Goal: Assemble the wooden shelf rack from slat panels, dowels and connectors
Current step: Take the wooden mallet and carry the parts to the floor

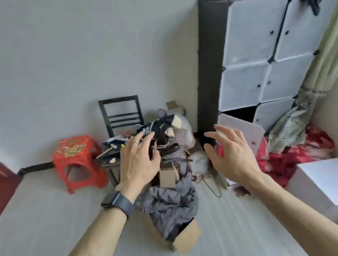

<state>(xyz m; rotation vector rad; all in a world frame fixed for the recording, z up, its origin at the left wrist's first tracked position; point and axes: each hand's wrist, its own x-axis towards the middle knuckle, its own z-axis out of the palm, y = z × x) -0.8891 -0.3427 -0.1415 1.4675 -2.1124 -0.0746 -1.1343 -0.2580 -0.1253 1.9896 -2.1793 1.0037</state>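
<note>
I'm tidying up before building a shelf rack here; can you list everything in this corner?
stool: one, red, floor at left
chair: one, black, by the wall, clothes heaped on it
cardboard box: one, brown, mid floor, under a grey garment
cabinet: one, black frame, white doors, right of chair
blanket: one, red, floor below cabinet
white box: one, floor, far right
watch: one, dark, left wrist
left hand: one, open, over the clothes
right hand: one, open, empty, near cabinet
</note>
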